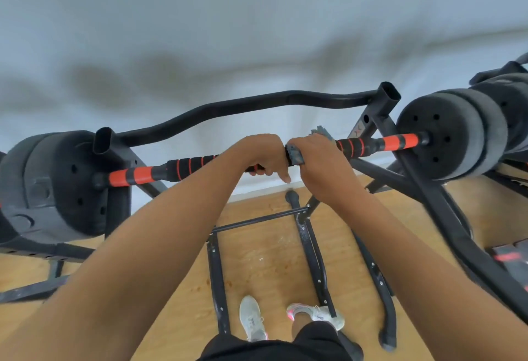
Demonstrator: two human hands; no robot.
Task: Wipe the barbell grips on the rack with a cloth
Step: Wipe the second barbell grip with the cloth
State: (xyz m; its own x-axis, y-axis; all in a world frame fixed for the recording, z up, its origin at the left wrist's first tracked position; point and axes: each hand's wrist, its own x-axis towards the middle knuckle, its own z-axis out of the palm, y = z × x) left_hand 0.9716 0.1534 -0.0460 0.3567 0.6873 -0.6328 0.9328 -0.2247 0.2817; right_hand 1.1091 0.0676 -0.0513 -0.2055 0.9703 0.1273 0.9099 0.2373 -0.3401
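Two hands meet at the middle of the barbell (371,143), which lies across the black rack (383,120) with its orange-and-black grips showing on either side of them. The left hand (264,157) is wrapped around the bar itself, fingers curled underneath. The right hand (317,160) clasps a grey cloth (295,156) around the bar, touching the left hand; a corner of the cloth sticks up behind the knuckles. Both forearms cover the central stretch of the bar, so the grip beneath them cannot be seen. A black weight plate (71,183) sits at the left end of the bar and another weight plate (440,137) at the right end, each just outside a rack upright. A curved black crossbar (228,110) joins the uprights behind the barbell. Below, the rack's base rails stand on a wooden floor (265,263), with two pale shoes (253,319) between and beside them. A white wall (257,17) fills the background.
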